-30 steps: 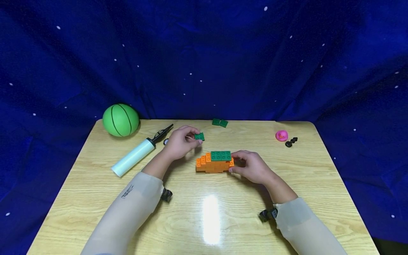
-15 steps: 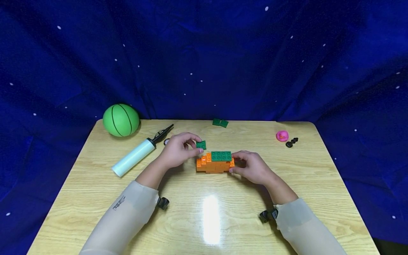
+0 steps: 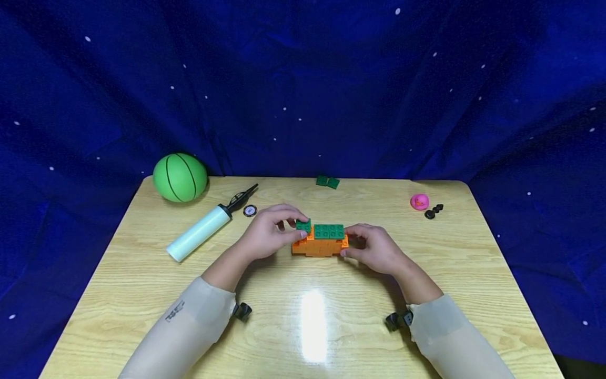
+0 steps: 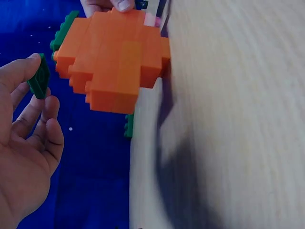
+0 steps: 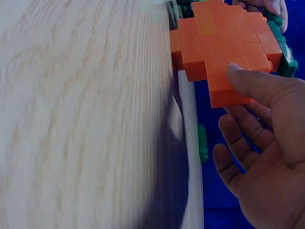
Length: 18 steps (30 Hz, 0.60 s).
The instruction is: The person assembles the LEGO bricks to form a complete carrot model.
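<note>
An orange toy-brick build (image 3: 322, 247) with stepped sides stands on the table, topped by green plates (image 3: 329, 231). My left hand (image 3: 272, 231) pinches a small green toy-brick plate (image 3: 303, 226) between thumb and forefinger, close over the build's left top step. In the left wrist view this green plate (image 4: 41, 78) is tilted on edge, a small gap away from the orange bricks (image 4: 109, 57). My right hand (image 3: 376, 250) grips the build's right end; the right wrist view shows its thumb pressed on the front face of the orange bricks (image 5: 233, 43).
Two green plates (image 3: 327, 182) lie at the table's back edge. To the left are a green ball (image 3: 180, 178), a hand pump (image 3: 203, 230) and a round chip (image 3: 250, 210). A pink rubber duck (image 3: 419, 201) and small black pieces (image 3: 432, 212) sit at the right.
My left hand has brought the green plate toward me and slightly right, from behind the build to over its left top. The round chip has come into full view. My right hand stays put.
</note>
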Motion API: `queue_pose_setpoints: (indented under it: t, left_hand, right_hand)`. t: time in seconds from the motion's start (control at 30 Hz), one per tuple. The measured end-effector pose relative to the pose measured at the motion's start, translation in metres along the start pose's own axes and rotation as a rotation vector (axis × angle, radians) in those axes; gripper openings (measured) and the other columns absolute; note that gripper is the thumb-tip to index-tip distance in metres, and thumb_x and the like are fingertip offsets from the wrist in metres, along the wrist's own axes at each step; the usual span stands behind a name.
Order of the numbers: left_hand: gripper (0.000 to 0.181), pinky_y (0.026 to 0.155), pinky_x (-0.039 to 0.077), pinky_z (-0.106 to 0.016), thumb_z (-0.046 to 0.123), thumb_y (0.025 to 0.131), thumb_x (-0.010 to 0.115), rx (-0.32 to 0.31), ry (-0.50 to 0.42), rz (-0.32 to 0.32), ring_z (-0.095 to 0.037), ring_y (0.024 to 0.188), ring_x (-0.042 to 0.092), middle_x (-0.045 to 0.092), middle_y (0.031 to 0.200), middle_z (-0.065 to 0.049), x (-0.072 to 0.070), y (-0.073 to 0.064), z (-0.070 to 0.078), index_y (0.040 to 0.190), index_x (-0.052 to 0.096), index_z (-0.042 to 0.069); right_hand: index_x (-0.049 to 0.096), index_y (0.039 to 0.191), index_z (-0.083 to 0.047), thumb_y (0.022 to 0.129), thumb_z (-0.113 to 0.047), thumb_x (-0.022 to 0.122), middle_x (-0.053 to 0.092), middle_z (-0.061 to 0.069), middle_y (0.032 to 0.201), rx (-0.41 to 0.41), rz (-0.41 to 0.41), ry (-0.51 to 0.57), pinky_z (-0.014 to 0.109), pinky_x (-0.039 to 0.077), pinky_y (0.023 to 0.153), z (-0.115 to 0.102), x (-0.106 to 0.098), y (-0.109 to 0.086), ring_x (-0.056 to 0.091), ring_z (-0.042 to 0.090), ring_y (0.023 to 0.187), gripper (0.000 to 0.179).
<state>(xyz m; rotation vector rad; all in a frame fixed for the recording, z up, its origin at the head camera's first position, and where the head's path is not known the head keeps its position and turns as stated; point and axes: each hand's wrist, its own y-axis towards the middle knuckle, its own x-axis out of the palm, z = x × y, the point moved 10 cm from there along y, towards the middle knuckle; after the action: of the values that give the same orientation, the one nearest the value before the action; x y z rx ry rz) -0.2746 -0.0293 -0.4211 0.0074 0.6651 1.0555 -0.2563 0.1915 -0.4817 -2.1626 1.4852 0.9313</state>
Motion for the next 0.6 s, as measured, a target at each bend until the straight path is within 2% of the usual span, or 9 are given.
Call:
queue_pose_setpoints:
  t: [0.33, 0.6]
  left_hand:
    - [0.024, 0.071, 0.051, -0.034, 0.019, 0.09, 0.084, 0.004, -0.039, -0.019, -0.021, 0.095, 0.064, 0.068, 0.119, 0.006, 0.01, -0.005, 0.0, 0.113, 0.079, 0.021]
    - [0.023, 0.071, 0.051, -0.034, 0.018, 0.091, 0.083, -0.019, -0.057, -0.034, -0.024, 0.095, 0.064, 0.067, 0.119, 0.006, 0.015, -0.007, -0.002, 0.113, 0.079, 0.022]
  right_hand:
    - [0.072, 0.126, -0.005, 0.087, -0.017, 0.086, 0.071, 0.004, 0.115, -0.013, 0.008, 0.002, 0.041, 0.054, 0.082, -0.001, -0.001, 0.0, 0.064, 0.024, 0.096, 0.043]
    - [0.073, 0.124, -0.006, 0.087, -0.017, 0.086, 0.071, 0.003, 0.115, -0.023, 0.008, 0.007, 0.042, 0.055, 0.082, -0.003, -0.001, 0.0, 0.064, 0.022, 0.096, 0.041]
